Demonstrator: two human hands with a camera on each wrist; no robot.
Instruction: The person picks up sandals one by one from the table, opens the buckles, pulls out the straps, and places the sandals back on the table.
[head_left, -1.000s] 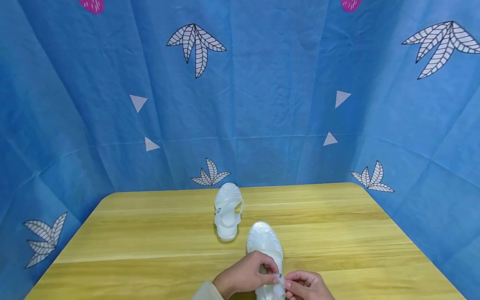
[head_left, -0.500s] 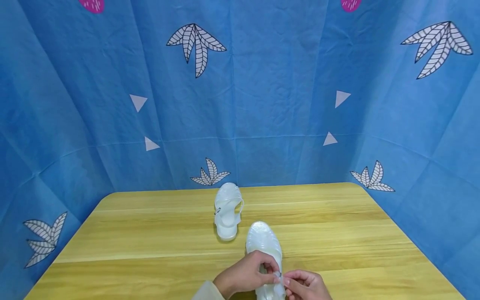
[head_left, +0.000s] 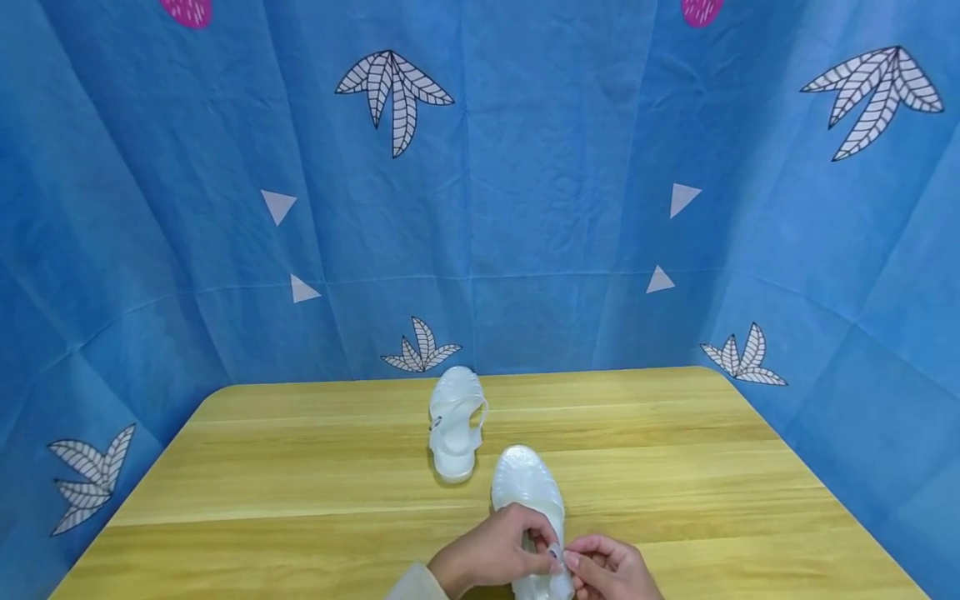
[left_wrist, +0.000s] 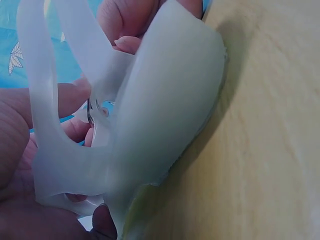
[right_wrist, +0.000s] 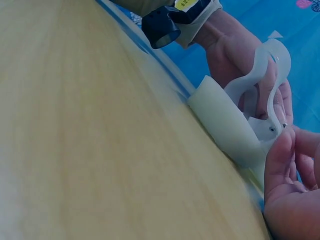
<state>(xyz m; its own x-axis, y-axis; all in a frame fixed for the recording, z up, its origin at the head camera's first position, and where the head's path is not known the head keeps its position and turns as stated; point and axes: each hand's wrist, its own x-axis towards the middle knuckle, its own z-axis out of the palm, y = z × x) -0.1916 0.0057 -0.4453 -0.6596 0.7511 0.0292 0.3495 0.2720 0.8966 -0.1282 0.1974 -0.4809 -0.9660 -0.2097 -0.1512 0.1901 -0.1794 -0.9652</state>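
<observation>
1. The near sandal (head_left: 527, 479), white and slightly see-through, is on the tabletop by its near edge, right of the middle, toe pointing to the far side. My hands cover part of it.
2. A pale strap (right_wrist: 281, 52) of this sandal arches up in a loop in the right wrist view, and a small metal buckle (left_wrist: 90, 111) shows between my fingers in the left wrist view.
3. My left hand (head_left: 491, 546) reaches in from the left, thumb and fingers close together, pinching the strap by the buckle.
4. My right hand (head_left: 611, 571) meets it from the right; its thumb and forefinger pinch the strap's end, so both hands are narrow and nearly touching.
5. A light sleeve (head_left: 417, 583) covers my left wrist, and a dark device (right_wrist: 162, 27) sits there with a yellow label (right_wrist: 186, 4). There is dark writing on the label, cut off and too small for me to read.
6. The far sandal (head_left: 453, 440), its match, lies apart, farther and a little left, toe near the far edge, its own buckle on its left side.
7. Under both is the yellow wood-grain table (head_left: 300, 467).
8. Beyond hangs blue cloth (head_left: 540, 208) printed with white leaves (head_left: 395, 92), pale triangles (head_left: 278, 206) and pink shapes (head_left: 187, 10).
</observation>
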